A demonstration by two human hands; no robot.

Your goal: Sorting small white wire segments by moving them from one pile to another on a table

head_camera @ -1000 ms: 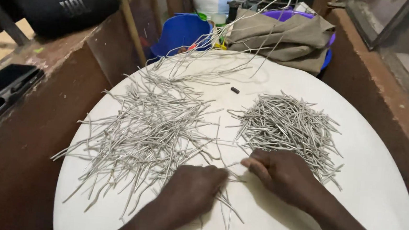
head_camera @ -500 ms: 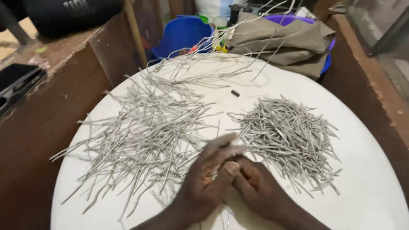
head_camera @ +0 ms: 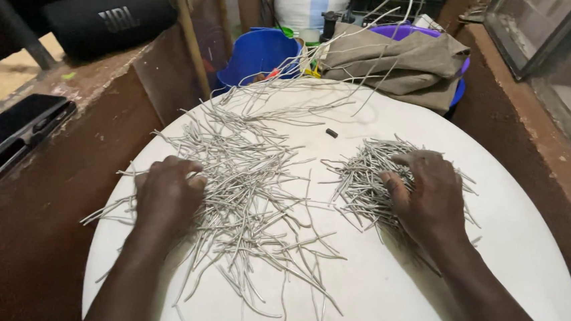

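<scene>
On the round white tabletop (head_camera: 496, 215), the left hand (head_camera: 166, 196) curls its fingers loosely over the big pile of thin grey sticks (head_camera: 244, 178) and the right hand (head_camera: 430, 194) lies flat with open fingers on the small pile (head_camera: 365, 176), where the sticks look light, stiff and slippery, easiest pinched at the middle.

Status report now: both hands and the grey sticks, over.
Left hand resting on the large loose stick pile. Right hand flat on the smaller pile. Small dark piece lies between, clear.

Left hand (head_camera: 166, 196) on long wire pile (head_camera: 244, 171); right hand (head_camera: 430, 194) on short wire pile (head_camera: 365, 176).
</scene>
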